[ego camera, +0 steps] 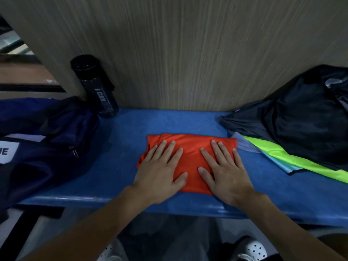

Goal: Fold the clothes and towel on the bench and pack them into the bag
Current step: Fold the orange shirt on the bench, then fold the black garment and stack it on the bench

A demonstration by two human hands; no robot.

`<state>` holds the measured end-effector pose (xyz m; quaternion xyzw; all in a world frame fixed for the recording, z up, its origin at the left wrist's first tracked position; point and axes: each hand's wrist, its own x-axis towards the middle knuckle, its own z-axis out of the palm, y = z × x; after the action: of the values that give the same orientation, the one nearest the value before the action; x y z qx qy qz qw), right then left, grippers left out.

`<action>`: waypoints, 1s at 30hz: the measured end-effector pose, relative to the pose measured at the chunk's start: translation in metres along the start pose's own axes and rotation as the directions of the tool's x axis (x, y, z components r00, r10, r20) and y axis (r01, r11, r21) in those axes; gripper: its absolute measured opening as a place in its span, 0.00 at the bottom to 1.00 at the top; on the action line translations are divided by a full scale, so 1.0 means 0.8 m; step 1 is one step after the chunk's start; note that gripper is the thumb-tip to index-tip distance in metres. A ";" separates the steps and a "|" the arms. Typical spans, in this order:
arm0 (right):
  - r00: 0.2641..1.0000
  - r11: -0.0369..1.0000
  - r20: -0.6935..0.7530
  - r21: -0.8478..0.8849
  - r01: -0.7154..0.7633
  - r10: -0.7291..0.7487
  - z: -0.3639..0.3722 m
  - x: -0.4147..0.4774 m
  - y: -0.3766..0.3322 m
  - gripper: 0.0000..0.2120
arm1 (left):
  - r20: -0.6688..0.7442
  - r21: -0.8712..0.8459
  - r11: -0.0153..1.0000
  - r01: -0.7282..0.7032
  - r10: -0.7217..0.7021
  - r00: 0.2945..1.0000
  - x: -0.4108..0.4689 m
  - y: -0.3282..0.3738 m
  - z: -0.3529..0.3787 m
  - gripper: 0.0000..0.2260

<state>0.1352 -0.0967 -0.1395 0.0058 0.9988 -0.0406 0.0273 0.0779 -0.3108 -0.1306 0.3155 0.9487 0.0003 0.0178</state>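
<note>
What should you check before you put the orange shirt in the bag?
1. Orange shirt folded into a tidy rectangle: ok.
2. Left hand and right hand both flat on it, fingers straight: ok.
3. Bag zipped open wide enough: cannot tell.
4. Bottle upright at the back, out of the way: ok.
5. Dark clothes folded too: not ok, heaped at the right.
</note>
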 end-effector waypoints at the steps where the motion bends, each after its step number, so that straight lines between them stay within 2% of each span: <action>1: 1.000 1.000 0.001 0.007 0.001 -0.001 -0.001 0.006 -0.006 0.37 | 0.004 0.004 1.000 0.003 -0.003 1.000 0.000 -0.006 0.000 0.37; 8: 0.999 0.997 0.021 0.063 0.033 -0.034 0.002 0.087 -0.064 0.39 | -0.041 0.011 0.999 0.045 -0.044 0.998 0.027 -0.100 -0.002 0.36; 12: 1.000 0.998 0.019 0.067 0.017 -0.019 0.005 0.147 -0.084 0.34 | -0.162 0.068 0.991 0.119 -0.107 0.981 0.058 -0.130 -0.008 0.32; 15: 0.999 0.998 0.002 0.048 0.036 -0.036 0.005 0.185 -0.092 0.37 | -0.230 0.006 0.995 0.095 -0.091 0.969 0.079 -0.129 -0.012 0.31; 19: 0.998 0.997 0.005 0.045 0.065 -0.066 0.007 0.220 -0.096 0.34 | -0.125 -0.019 0.993 0.118 -0.119 0.985 0.100 -0.155 0.005 0.34; 23: 0.996 0.995 -0.002 0.043 0.086 -0.086 0.007 0.238 -0.094 0.36 | -0.114 -0.012 0.989 0.147 -0.148 0.982 0.114 -0.176 0.015 0.33; 30: 0.995 0.994 0.038 0.063 0.087 -0.090 0.001 0.233 -0.087 0.31 | -0.049 -0.039 0.986 0.162 -0.164 0.985 0.116 -0.176 0.006 0.32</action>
<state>-0.0516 -0.1646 -0.1448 -0.0386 0.9956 -0.0725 0.0458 -0.0804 -0.3677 -0.1405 0.2365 0.9713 0.0236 -0.0015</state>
